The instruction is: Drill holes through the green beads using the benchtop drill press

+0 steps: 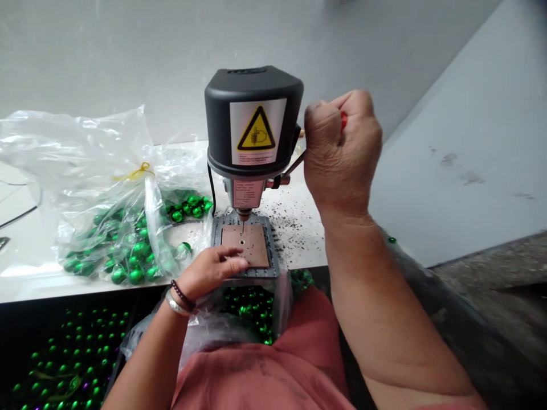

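Note:
A small bench drill press with a black housing [254, 114] and a yellow warning label stands in front of me. My right hand [342, 151] is closed in a fist round its feed lever [296, 163]; a bit of red knob shows between the fingers. Below the chuck, a thin drill bit [243, 227] points down at a brown board [252, 253] on the grey base plate [273, 267]. A small ringed hole [242, 242] shows in the board. My left hand [213, 270] lies at the board's left front edge, fingers and thumb stretched out and apart, with nothing visible between them.
At left, a clear plastic bag [147, 228] tied with yellow string lies on the white table [25, 273] with shiny green balls [135, 276]. Dark shavings [294, 228] litter the table right of the press. More green balls [252, 313] lie below the table edge, by my lap.

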A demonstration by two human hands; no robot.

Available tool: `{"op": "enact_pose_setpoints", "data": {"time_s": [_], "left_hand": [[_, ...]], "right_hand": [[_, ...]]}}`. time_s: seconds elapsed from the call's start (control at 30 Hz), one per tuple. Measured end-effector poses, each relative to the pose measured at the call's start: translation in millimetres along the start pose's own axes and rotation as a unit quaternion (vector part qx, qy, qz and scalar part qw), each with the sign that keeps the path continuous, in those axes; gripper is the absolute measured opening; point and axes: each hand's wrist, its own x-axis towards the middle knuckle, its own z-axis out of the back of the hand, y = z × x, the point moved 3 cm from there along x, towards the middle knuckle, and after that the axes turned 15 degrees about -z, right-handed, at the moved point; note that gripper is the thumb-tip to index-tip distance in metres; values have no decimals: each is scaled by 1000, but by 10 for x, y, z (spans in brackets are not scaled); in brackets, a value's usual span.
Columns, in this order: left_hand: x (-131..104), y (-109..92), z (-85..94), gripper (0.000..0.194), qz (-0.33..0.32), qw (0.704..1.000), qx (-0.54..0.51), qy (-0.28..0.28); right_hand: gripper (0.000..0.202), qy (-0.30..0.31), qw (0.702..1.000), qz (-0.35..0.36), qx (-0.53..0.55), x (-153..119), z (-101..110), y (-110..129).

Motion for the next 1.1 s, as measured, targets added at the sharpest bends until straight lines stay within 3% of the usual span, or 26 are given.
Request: {"op": "enact_pose_setpoints", "data": {"time_s": [0.07, 0.13, 0.2, 0.3, 0.43, 0.5, 0.63, 0.9, 1.1], "left_hand": [[43, 44, 34, 53, 44, 983, -137, -114], [77, 66, 41, 55, 76, 941, -279, -177], [101, 61, 29, 43, 92, 905, -372, -184], [110, 54, 9, 19, 87, 887, -416, -179], [113, 96, -42, 25, 69, 898, -397, -177], [119, 114, -46, 21, 54, 919, -349, -174], [148, 115, 19, 35, 18, 967, -197, -163], [304, 181, 59, 38, 32, 982, -98, -159], [431, 333, -17, 36, -7, 992, -16, -125]], "right_hand": [[25, 3, 1000, 10, 7, 2, 3, 0], [25, -1, 1000, 27, 14, 8, 6, -6], [25, -7, 999, 34, 19, 14, 5, -19], [26, -10, 999, 34, 22, 18, 3, -38], [28, -7, 998, 61, 32, -6, 15, -27], [27, 2, 998, 57, 30, -16, 19, -25], [26, 17, 998, 47, 37, -22, 25, -32], [27, 20, 996, 63, 52, -16, 23, -50], [26, 29, 996, 61, 54, -15, 25, -43]]}}
